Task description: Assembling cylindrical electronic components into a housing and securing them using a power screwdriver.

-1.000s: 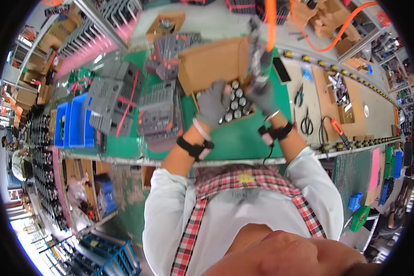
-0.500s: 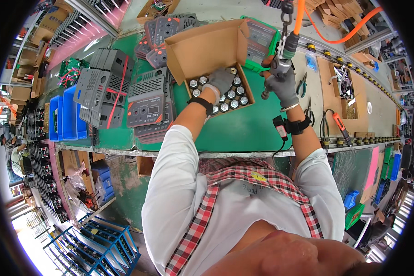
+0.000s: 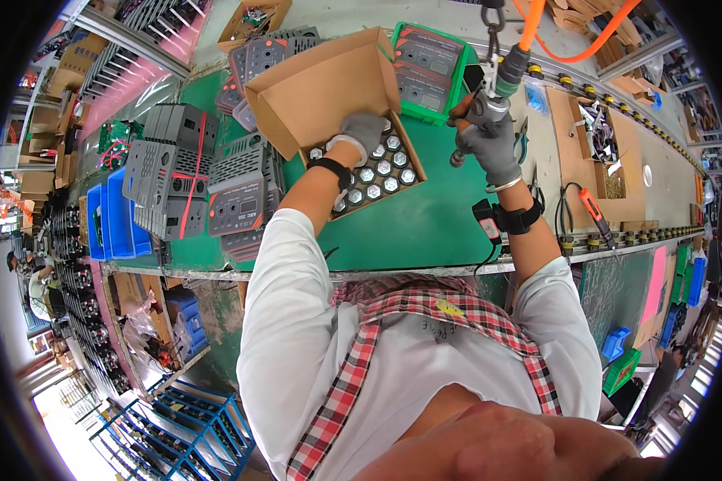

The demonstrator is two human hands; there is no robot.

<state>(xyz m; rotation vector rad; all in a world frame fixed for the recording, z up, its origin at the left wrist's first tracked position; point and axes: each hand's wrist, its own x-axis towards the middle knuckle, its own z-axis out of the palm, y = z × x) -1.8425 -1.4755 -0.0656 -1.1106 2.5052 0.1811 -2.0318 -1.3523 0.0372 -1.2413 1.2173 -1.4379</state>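
Note:
My left hand (image 3: 364, 135), in a grey glove, reaches into an open cardboard box (image 3: 415, 191). Its fingers curl down among several upright parts with silver hexagonal tops and dark bodies (image 3: 383, 167); whatever is between the fingertips is hidden. My right hand (image 3: 493, 148), also gloved, is wrapped around a metal air tool (image 3: 489, 108) to the right of the box. That tool hangs from a chain, with an orange hose at its top. The raised lid of the box (image 3: 325, 88) leans back behind my left hand.
Grey printed panels (image 3: 237, 208) are stacked left of the box, beside strapped grey housings (image 3: 168, 172) and blue bins (image 3: 120, 216). Behind stands a green tray (image 3: 467, 60) of panels. Pliers (image 3: 522, 143) and an orange-handled tool (image 3: 592, 210) lie to the right.
The view has shifted slightly, so the box and panels appear further left. My left hand has moved a little left within the box, uncovering more silver tops. My right hand keeps hold of the air tool.

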